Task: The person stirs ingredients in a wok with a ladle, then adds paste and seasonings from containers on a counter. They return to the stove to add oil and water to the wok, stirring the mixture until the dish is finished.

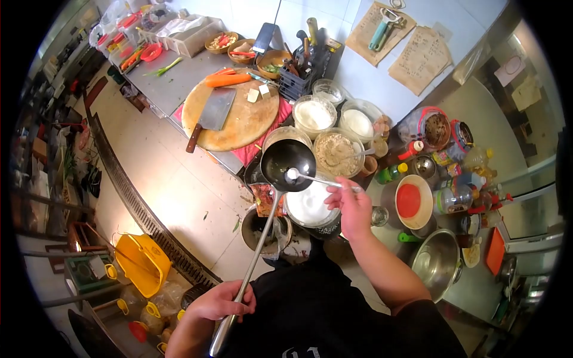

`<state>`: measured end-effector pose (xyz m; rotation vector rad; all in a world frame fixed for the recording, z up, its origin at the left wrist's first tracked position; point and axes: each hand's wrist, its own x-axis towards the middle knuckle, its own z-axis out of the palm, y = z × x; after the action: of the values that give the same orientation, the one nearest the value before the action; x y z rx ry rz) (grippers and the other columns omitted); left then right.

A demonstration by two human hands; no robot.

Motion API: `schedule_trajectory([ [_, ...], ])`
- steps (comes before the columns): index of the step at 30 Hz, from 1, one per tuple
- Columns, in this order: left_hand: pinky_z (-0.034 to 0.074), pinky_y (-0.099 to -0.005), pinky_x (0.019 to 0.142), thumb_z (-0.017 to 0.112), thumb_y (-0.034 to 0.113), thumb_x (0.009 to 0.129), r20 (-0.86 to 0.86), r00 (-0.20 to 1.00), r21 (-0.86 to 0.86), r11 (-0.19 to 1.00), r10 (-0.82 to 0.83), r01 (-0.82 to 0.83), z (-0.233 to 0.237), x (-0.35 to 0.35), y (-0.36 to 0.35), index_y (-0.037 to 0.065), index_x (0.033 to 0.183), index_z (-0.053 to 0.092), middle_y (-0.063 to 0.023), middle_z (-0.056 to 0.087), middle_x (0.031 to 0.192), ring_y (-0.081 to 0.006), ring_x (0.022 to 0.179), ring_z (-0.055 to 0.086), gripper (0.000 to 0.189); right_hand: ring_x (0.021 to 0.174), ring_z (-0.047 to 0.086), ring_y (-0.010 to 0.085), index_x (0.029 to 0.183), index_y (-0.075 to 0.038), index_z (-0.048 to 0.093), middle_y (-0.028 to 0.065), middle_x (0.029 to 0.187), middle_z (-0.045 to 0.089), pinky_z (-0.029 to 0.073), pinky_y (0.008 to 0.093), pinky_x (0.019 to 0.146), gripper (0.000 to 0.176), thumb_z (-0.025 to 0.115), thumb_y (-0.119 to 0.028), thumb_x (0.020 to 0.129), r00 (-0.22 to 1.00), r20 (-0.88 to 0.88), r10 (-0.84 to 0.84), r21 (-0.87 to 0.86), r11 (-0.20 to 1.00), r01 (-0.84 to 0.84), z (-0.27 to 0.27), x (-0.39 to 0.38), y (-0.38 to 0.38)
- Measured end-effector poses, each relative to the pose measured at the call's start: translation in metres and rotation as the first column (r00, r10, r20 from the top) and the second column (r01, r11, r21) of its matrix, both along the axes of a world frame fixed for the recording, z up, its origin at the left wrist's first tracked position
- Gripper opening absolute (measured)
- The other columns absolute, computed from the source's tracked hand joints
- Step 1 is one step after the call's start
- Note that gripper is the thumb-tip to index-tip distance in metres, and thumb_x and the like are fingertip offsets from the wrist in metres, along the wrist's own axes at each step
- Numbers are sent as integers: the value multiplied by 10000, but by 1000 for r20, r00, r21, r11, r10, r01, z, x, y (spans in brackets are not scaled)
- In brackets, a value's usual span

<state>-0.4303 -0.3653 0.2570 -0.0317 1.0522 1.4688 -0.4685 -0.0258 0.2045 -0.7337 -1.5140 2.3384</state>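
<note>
My left hand (225, 302) is closed round the long metal handle of a ladle (280, 156), whose dark bowl hangs over the tubs in the middle. In my right hand (351, 206) is a small spoon (294, 175), pinched by its handle. The spoon's head is over the ladle's bowl with some white stuff on it. Just below the ladle is a tub of white powder (311, 203). Behind it stand a tub of beige powder (339, 151) with a spoon in it and a tub of white powder (314, 114).
A cleaver (215, 113) and carrots (228, 79) lie on a round chopping board (256, 122). Bottles and jars crowd the right, near a steel bowl (437, 262). A bucket (253, 238) stands below the ladle. A yellow bin (142, 262) is at lower left.
</note>
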Motion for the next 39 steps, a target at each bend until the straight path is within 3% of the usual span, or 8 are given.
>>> schedule_trajectory([
  [4, 477, -236, 594, 615, 3, 729, -8, 1000, 6, 1000, -21, 21, 1, 3, 4, 59, 853, 455, -117, 573, 854, -164, 739, 571, 211, 722, 627, 204, 1074, 20, 578, 141, 913, 646, 489, 271, 621, 217, 514, -97, 902, 971, -123, 207, 392, 909, -144, -11, 8, -8],
  [6, 477, -245, 603, 611, 20, 741, -8, 999, 27, 999, -31, 31, 1, 2, 4, 52, 860, 456, -108, 570, 861, -151, 744, 558, 198, 739, 626, 253, 1041, -25, 608, 148, 945, 635, 501, 299, 652, 198, 570, -56, 849, 897, -151, 416, 904, 424, -45, -3, 13, -4],
  [10, 477, -252, 610, 605, 35, 754, -11, 999, 41, 998, -42, 42, 2, 1, 7, 44, 868, 457, -102, 568, 871, -140, 748, 544, 187, 792, 626, 300, 1010, -54, 626, 149, 939, 636, 513, 335, 699, 214, 616, -31, 798, 828, -105, 551, 978, 208, -14, 10, 14, -3],
  [14, 479, -250, 607, 605, 35, 755, -11, 999, 38, 998, -45, 46, 4, -3, 9, 45, 860, 457, -104, 567, 871, -140, 753, 546, 182, 783, 627, 298, 998, -38, 622, 147, 918, 637, 513, 330, 691, 195, 607, -22, 804, 856, -172, 487, 973, 220, 70, 16, 17, 3],
  [18, 484, -245, 580, 617, 8, 731, -40, 999, -8, 1000, -23, 23, 7, -7, 12, 45, 845, 459, -118, 574, 841, -160, 700, 565, 197, 745, 635, 222, 989, 13, 605, 131, 865, 635, 497, 282, 664, 154, 550, -28, 852, 898, -281, 339, 893, 436, 115, 14, 24, 16],
  [19, 485, -241, 557, 626, -15, 710, -47, 999, -17, 1000, 4, -5, 6, -8, 11, 43, 838, 464, -135, 580, 820, -182, 655, 580, 214, 734, 628, 189, 1001, 13, 599, 116, 849, 635, 486, 264, 650, 160, 519, -47, 876, 934, -308, 183, 749, 651, 120, 16, 27, 18],
  [24, 487, -245, 580, 623, -1, 715, -40, 999, -25, 999, 26, -27, 10, -16, 9, 38, 841, 459, -125, 578, 825, -163, 659, 572, 210, 643, 557, 105, 1023, 33, 581, 76, 796, 622, 455, 217, 605, 211, 480, -125, 925, 997, 63, 37, 336, 940, -56, -34, 31, 34],
  [39, 465, -242, 551, 616, -8, 701, -14, 997, -41, 997, 69, -70, 15, -22, 15, 38, 836, 456, -123, 574, 807, -158, 631, 562, 214, 615, 594, 159, 997, 32, 570, 113, 780, 627, 466, 239, 564, 242, 504, -186, 917, 990, 132, -46, 134, 991, 29, -51, 31, 39],
])
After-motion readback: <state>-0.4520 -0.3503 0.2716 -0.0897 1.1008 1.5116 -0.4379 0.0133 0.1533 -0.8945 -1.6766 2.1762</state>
